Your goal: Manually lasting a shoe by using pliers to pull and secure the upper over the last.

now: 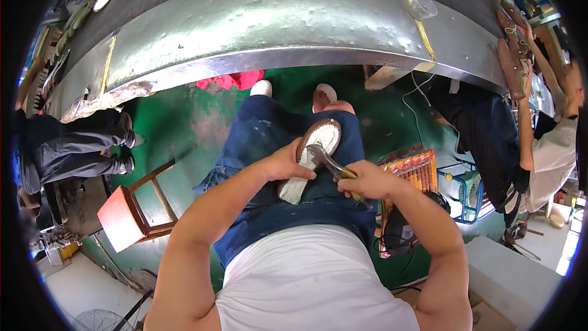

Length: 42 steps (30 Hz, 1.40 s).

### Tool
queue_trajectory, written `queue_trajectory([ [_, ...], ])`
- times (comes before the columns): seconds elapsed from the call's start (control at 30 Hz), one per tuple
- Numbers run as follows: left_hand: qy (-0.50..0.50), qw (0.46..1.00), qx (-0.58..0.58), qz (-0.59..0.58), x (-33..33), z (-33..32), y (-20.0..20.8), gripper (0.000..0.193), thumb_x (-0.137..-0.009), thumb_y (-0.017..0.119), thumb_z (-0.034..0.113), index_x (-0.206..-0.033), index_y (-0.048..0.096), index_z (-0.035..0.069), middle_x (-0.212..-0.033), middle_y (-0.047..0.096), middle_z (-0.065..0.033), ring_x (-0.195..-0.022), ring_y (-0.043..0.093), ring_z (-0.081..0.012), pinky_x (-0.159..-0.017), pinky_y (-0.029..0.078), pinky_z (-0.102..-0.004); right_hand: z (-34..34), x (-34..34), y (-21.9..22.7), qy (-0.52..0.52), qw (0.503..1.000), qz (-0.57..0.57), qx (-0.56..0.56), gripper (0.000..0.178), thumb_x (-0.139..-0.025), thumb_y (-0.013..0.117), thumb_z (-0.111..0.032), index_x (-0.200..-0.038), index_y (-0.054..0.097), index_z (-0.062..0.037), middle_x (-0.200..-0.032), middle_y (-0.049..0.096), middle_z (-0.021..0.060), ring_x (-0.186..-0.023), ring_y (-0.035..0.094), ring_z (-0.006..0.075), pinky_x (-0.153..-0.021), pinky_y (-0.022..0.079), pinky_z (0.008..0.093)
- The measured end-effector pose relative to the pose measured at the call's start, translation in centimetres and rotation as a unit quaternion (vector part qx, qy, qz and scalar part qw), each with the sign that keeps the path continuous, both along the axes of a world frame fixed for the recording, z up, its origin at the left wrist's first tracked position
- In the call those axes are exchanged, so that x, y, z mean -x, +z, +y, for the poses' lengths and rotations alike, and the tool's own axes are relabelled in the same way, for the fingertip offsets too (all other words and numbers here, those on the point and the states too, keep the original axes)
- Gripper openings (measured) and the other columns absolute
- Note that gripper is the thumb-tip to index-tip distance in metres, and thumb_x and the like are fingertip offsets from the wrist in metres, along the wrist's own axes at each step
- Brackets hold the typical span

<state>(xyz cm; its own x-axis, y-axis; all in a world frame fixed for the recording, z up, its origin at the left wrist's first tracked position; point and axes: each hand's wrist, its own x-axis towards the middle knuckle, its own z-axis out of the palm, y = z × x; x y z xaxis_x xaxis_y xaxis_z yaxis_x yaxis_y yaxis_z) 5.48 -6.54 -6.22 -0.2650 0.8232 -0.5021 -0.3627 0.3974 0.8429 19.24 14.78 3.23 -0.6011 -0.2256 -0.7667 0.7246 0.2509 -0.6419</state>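
A shoe (293, 190) lies bottom up over my lap, its underside white and its edge brown. My left hand (285, 162) is closed around the shoe's middle, with the thumb across the white underside. In my right hand (365, 181) is a pair of pincers (329, 160) with a curved metal head and yellowish grips. The head of the pincers rests at or just over the shoe's underside, near the far half; whether the jaws grip the edge cannot be told.
A metal-edged conveyor bench (245, 18) crosses ahead, with a clear plastic cup (422, 6) on its ledge. A red-topped stool (122, 217) stands left. To the right are a patterned seat (413, 168) and a co-worker (554, 159); another person's legs (86, 156) show at left.
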Motion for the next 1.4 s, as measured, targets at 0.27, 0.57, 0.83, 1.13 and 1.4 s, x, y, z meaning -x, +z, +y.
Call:
queue_trajectory([
  [0.27,0.000,0.999,-0.035,-0.019,0.2,-0.1,-0.5,0.094,-0.066,0.087,0.007,-0.143,0.035,0.001,-0.129,0.055,-0.0093,-0.122,0.050,-0.0199,-0.107,0.038,-0.0324,-1.3,-1.0,-1.3,0.102,0.928,0.256,-0.251,0.017,-0.090,0.062,-0.017,-0.094,0.063,-0.0004,-0.076,0.067,0.0186,-0.069,0.066,0.0335,-0.068,0.052,0.0437],
  [0.57,0.015,0.985,0.044,0.163,-1.4,0.7,1.9,0.109,-0.066,0.087,0.014,-0.152,0.020,0.001,-0.139,0.049,-0.0172,-0.131,0.048,-0.0269,-0.111,0.036,-0.0349,-1.5,-1.8,-0.5,0.091,0.933,0.218,-0.272,0.019,-0.088,0.061,-0.013,-0.099,0.061,0.0015,-0.092,0.067,0.0251,-0.093,0.065,0.0405,-0.081,0.051,0.0467],
  [0.83,0.105,0.990,-0.092,-0.018,-2.0,-0.7,0.5,0.076,-0.094,0.056,0.033,-0.153,0.020,0.002,-0.137,0.052,-0.0172,-0.127,0.050,-0.0260,-0.110,0.038,-0.0379,-1.3,1.0,2.4,0.219,0.878,0.241,-0.351,0.020,-0.087,0.062,-0.013,-0.093,0.059,0.0050,-0.085,0.067,0.0265,-0.085,0.067,0.0420,-0.076,0.054,0.0485],
  [1.13,0.244,0.921,-0.081,-0.292,-1.5,0.1,1.3,0.056,-0.105,0.036,0.050,-0.144,0.043,0.010,-0.133,0.057,-0.0069,-0.120,0.053,-0.0192,-0.105,0.042,-0.0356,-3.5,0.5,-2.7,0.116,0.905,0.253,-0.322,0.027,-0.092,0.060,-0.023,-0.092,0.059,0.0042,-0.084,0.067,0.0267,-0.081,0.066,0.0439,-0.075,0.052,0.0516],
  [1.4,0.226,0.935,-0.093,-0.257,-1.6,1.4,2.1,0.055,-0.103,0.050,0.041,-0.147,0.040,0.010,-0.132,0.057,-0.0054,-0.120,0.053,-0.0177,-0.104,0.042,-0.0357,-3.1,-0.2,-3.2,-0.041,0.974,0.157,-0.160,0.028,-0.095,0.060,-0.025,-0.088,0.060,0.0024,-0.078,0.067,0.0167,-0.068,0.066,0.0298,-0.066,0.052,0.0418],
])
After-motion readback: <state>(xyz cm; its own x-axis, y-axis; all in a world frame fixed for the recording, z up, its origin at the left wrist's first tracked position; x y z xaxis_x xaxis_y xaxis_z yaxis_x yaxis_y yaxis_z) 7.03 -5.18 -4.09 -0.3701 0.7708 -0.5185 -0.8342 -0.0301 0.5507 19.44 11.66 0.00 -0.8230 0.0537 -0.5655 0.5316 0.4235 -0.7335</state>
